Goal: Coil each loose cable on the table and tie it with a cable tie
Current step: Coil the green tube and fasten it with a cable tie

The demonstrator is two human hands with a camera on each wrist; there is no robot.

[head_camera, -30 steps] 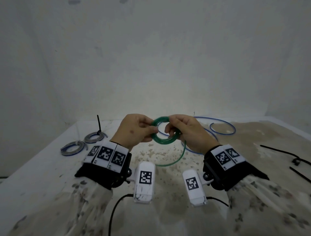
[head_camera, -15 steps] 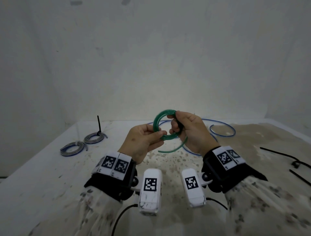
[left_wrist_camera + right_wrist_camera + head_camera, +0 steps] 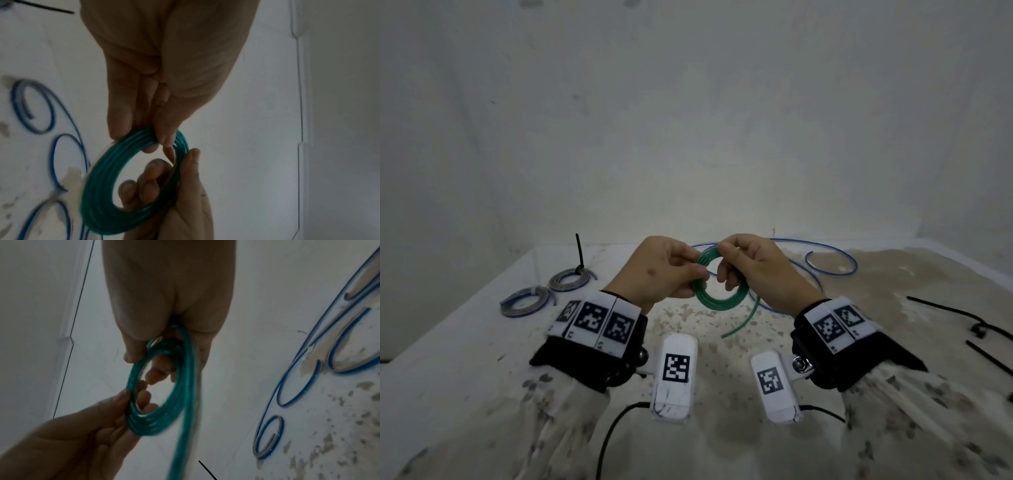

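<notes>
A green cable (image 3: 717, 301) wound into a small coil of several turns hangs above the table between both hands. My left hand (image 3: 674, 270) pinches the coil's left side between thumb and fingers (image 3: 164, 138). My right hand (image 3: 739, 267) grips the coil's top right, with fingers (image 3: 158, 369) through the ring. The coil (image 3: 102, 186) (image 3: 156, 421) shows in both wrist views. A short loose green tail (image 3: 743, 322) hangs down to the right of the coil. A loose blue cable (image 3: 828, 270) sprawls in loops on the table behind my right hand.
Two grey-blue coils lie at the back left: one (image 3: 570, 279) bound with an upright black cable tie (image 3: 579, 251), the other (image 3: 527, 301) nearer me. Loose black cable ties (image 3: 962, 315) lie at the right. The table (image 3: 465, 359) is white and stained.
Both hands turned the green coil and shifted their hold, winding on more cable. The hanging tail is shorter than a second ago.
</notes>
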